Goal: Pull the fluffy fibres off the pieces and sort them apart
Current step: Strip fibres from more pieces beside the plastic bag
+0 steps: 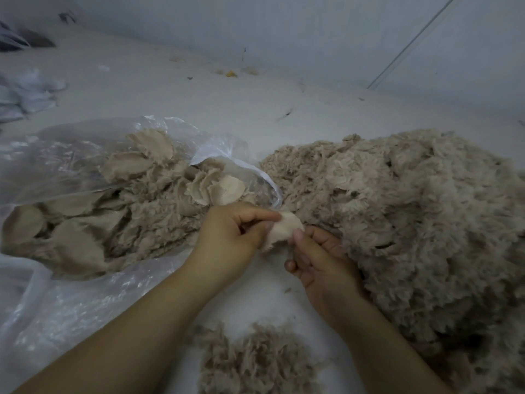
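Observation:
A small beige fabric piece (282,230) is held between both hands at the centre of the view. My left hand (227,237) pinches its upper edge with curled fingers. My right hand (321,260) pinches its lower right edge with thumb and fingers. A big heap of fluffy beige pieces (412,223) lies to the right, touching my right hand. A clear plastic bag (56,155) at the left holds several flat beige pieces mixed with fluff (142,211). A small pile of loose fibres (255,362) lies near the bottom edge between my forearms.
Everything rests on a pale white surface (227,109). A wall (312,29) rises at the back with a thin rod (412,44) leaning on it. Crumpled white material (25,92) lies far left. Small scraps (231,73) dot the back.

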Motion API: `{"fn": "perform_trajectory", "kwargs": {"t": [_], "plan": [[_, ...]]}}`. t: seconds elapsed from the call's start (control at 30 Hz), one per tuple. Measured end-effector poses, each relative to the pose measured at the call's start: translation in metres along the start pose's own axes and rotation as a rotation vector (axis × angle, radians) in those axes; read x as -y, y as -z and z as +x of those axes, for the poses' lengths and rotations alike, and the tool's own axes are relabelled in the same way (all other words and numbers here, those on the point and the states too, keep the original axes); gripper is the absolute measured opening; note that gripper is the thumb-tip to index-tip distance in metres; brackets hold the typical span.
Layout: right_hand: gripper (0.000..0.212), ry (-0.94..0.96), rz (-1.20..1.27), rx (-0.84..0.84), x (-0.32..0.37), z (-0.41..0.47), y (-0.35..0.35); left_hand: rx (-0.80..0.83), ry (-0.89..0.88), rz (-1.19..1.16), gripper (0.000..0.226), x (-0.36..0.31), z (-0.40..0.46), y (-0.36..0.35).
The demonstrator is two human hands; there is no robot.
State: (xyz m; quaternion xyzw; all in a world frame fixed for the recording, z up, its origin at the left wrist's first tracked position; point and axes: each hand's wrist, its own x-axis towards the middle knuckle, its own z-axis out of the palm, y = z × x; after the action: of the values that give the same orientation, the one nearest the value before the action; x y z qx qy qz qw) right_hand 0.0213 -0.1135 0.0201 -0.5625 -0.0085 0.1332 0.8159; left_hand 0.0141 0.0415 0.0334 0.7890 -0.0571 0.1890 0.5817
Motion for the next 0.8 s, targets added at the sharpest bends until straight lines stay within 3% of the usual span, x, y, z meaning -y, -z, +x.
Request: {"fn": "perform_trajectory", "kwargs": {"t": [0.1,0.17,0.27,0.37,0.43,0.53,0.6,0.7,0.8], "plan": [[0.023,-0.003,0.008,-0.07,-0.002,0.001,0.001,-0.163,-0.348,0.528,0.021,-0.003,0.014,0.01],[0.023,-0.004,0.025,-0.071,-0.002,0.001,0.001,-0.174,-0.394,0.774,0.025,-0.004,0.025,0.017],[0.023,0.011,0.03,-0.046,-0.002,0.002,0.0,0.017,-0.125,1.252,0.033,0.003,0.032,0.021],[0.02,0.04,0.002,-0.012,-0.003,0.001,0.002,0.129,0.115,1.462,0.034,0.009,0.029,0.02],[0.023,0.045,0.009,-0.005,-0.003,0.001,0.003,0.081,0.107,1.451,0.03,0.007,0.027,0.016],[0.019,0.05,0.037,-0.004,-0.003,0.001,0.004,-0.001,-0.125,1.332,0.021,-0.006,0.028,0.009],[0.012,0.06,0.065,-0.002,-0.004,0.002,0.004,0.073,-0.235,1.124,0.027,-0.014,0.031,-0.001],[0.017,0.108,0.095,0.023,-0.005,0.003,0.005,0.227,-0.117,0.735,0.023,-0.022,0.04,-0.021],[0.022,0.109,0.132,0.04,-0.006,0.005,0.006,0.245,-0.058,0.582,0.013,-0.016,0.052,-0.035]]}}
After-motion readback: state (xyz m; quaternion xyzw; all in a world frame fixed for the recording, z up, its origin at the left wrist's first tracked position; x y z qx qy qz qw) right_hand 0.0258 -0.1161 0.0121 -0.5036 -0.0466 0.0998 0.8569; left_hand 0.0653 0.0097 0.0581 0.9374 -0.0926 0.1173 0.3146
